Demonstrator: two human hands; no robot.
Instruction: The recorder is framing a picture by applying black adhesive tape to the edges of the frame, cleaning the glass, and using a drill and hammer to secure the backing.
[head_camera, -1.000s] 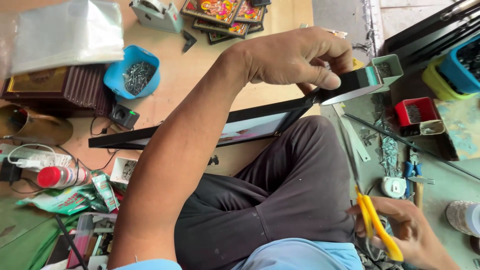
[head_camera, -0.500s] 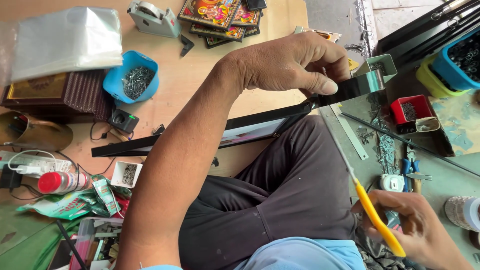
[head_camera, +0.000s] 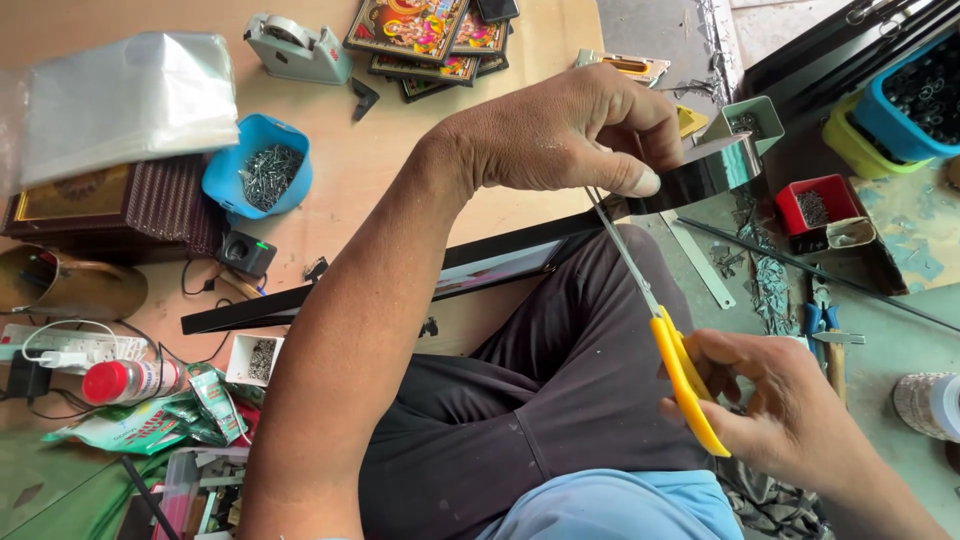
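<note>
1. The left hand is clamped on a glossy black strip, thumb pressed on its near end; the strip juts out to the right of the fingers.
2. The right hand is closed around the yellow handles of the scissors, low at the person's lap.
3. The scissor blades run up and left from that hand, their tips reaching the strip just under the left thumb.
4. Below the left hand, a long black frame lies across the knee and the wooden board.
5. Farther out, a blue bowl of screws sits left, a red tray right, and a tape dispenser at the top.
</note>
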